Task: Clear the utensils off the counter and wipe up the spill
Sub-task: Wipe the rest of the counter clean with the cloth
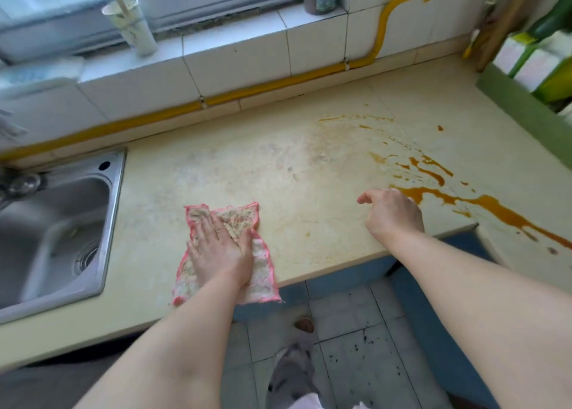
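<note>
1. The left hand [221, 250] lies flat with its fingers straight and slightly spread. It presses down on a pink-edged dishcloth [263, 280] and grips nothing.
2. The dishcloth sits at the front of the tabletop [247, 167], its near corner hanging a little past the front edge. It lies to the right of the steel sink [58, 222].
3. The right hand [393, 213] holds nothing. Its fingers are loosely curled, knuckles up, at the left end of the orange spill [501, 213]. I cannot tell whether it touches the surface.
4. No utensils show on the tabletop, so clearing looks done and wiping seems to be the step in hand. The patch between cloth and spill looks dull and smeared. The thick orange streaks lie to the right, well apart from the cloth.
5. The next move likely calls for sliding the cloth rightward under the same flat pressure. The right hand would need to lift clear first. Drawing the liquid inward seems safer than pushing it outward.
6. The lower streak of the spill runs close to the front edge, where the tabletop steps at a corner. A forward stroke there could send liquid onto the tiled floor [356, 346].
7. A green box [526, 99] bounds the right side, and the tiled wall with its yellow pipe [278, 85] bounds the back. Between them the surface gives open room for broad sweeps.
</note>
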### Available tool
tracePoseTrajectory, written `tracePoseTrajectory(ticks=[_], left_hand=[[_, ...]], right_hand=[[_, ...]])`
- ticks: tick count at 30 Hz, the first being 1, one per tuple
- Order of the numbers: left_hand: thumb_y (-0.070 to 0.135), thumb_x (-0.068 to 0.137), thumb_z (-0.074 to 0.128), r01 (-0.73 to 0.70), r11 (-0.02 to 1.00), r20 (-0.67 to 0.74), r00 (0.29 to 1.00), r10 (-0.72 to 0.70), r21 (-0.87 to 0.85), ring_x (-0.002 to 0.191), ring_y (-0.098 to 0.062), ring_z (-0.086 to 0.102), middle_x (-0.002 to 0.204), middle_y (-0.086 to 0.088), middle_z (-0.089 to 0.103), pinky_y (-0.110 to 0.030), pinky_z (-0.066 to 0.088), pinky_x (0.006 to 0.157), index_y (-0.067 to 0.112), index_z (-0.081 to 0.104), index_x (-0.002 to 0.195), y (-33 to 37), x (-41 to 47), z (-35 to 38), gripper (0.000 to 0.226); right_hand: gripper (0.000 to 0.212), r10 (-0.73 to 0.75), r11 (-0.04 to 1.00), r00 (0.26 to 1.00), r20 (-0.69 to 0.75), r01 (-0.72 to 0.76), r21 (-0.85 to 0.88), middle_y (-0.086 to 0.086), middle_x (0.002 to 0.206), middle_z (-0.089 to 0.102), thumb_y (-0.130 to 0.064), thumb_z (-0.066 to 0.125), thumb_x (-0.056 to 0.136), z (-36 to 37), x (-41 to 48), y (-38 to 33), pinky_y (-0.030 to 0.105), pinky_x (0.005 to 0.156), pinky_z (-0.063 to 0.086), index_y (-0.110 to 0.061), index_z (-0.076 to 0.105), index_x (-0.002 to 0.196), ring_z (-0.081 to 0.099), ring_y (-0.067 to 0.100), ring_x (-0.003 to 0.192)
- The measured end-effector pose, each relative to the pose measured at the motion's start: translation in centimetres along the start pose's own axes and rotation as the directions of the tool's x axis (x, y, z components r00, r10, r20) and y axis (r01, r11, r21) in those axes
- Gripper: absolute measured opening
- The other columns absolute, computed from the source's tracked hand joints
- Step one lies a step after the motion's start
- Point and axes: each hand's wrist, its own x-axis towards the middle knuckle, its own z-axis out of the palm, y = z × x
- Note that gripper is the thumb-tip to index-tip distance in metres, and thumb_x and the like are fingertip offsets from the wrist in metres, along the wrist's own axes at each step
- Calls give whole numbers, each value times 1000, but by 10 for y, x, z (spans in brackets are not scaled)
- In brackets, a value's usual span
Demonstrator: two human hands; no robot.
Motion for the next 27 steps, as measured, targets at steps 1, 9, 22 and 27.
tracePoseTrajectory(ticks=[1, 9, 22, 27], left_hand=[[62, 95, 9, -33, 999, 3, 999, 33, 3, 149, -20, -15, 161, -7, -17, -45, -6, 120, 13, -13, 153, 16, -9, 3, 79], [60, 95, 6, -329, 944, 59, 943, 328, 8, 147, -21, -21, 160, -6, -22, -45, -10, 120, 15, -16, 152, 128, -52, 18, 77], [65, 94, 1, -381, 923, 97, 922, 375, 57, 145, -17, -25, 158, 1, -26, -49, -13, 118, 19, -17, 152, 90, -18, 12, 77], [68, 92, 10, -232, 972, 19, 973, 231, 50, 149, -18, -15, 162, -4, -16, -48, -8, 119, 16, -11, 154, 77, 37, 6, 84]], right_hand=[[48, 8, 1000, 1000, -10, -8, -3, 2, 126, 61, 4, 43, 88, -5, -8, 12, 35, 95, 43, -26, 61, 123, 53, 24, 116], [51, 149, 989, 986, -78, -148, 7, 1, 125, 62, 7, 45, 85, -26, -46, 94, 34, 94, 45, -25, 63, 120, 53, 25, 116], [49, 75, 997, 997, -8, -75, 4, -1, 125, 62, 4, 47, 87, -8, -12, 62, 35, 91, 48, -29, 62, 120, 54, 23, 114], [43, -30, 999, 999, 45, 31, -35, -2, 132, 56, -5, 43, 92, -3, 32, 44, 35, 102, 35, -27, 58, 126, 44, 21, 126]])
